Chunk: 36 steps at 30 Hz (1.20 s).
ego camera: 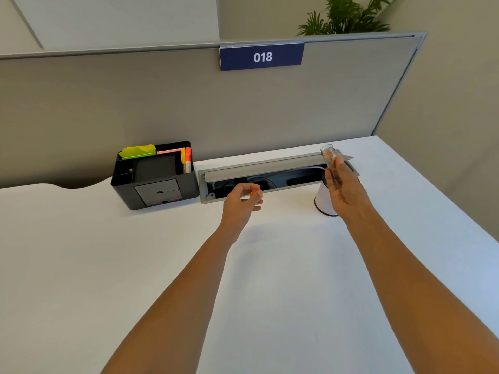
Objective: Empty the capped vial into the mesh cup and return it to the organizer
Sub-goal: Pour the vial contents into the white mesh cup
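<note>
My right hand (344, 190) holds a clear vial (328, 154) upright, its open mouth up and its lower part hidden by my fingers. The vial has no cap on. Just behind and below that hand stands the cup (323, 201), white-sided with a dark rim, mostly hidden by my palm. My left hand (241, 201) pinches a small orange cap (255, 193) between its fingertips, over the desk near the cable tray. The black desk organizer (155, 175) stands at the back left, apart from both hands.
An open grey cable tray (270, 168) with dark cables runs along the back of the white desk (270, 265). The organizer holds yellow-green and pink notes and an orange marker. A grey partition with a blue "018" sign (261, 57) closes the back.
</note>
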Available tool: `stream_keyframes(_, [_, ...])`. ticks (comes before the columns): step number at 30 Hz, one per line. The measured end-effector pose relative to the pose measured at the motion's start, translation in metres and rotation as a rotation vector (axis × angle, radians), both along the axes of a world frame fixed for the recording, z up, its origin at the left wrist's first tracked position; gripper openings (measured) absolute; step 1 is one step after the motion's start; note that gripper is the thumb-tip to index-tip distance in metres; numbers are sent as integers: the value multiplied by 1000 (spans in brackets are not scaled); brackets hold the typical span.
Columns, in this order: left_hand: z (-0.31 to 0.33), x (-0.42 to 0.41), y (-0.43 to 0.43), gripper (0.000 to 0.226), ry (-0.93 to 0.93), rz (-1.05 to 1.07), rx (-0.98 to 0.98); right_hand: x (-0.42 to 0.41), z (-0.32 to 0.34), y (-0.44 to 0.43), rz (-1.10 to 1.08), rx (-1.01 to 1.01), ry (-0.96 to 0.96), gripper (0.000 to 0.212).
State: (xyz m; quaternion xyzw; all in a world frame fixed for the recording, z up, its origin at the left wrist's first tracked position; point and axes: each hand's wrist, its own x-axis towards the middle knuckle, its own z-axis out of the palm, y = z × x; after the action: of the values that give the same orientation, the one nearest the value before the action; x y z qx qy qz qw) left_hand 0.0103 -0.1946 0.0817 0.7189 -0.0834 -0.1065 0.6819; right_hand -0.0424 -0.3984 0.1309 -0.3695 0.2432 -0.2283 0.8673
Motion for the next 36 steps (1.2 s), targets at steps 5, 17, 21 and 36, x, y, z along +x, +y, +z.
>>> stream_keyframes(5, [-4, 1, -11, 17, -7, -20, 18, -7, 1, -26, -108, -64, 119, 9])
stream_keyframes(17, [-10, -1, -25, 22, 12, -51, 43, -8, -4, -50, -433, -710, 539, 50])
stream_keyframes(21, [-13, 2, -25, 23, 9, -57, 62, 0, -10, -51, -303, -1198, 492, 33])
stream_keyframes(36, [-20, 8, -23, 23, 24, -35, 117, 7, -29, -56, -247, -1436, 505, 33])
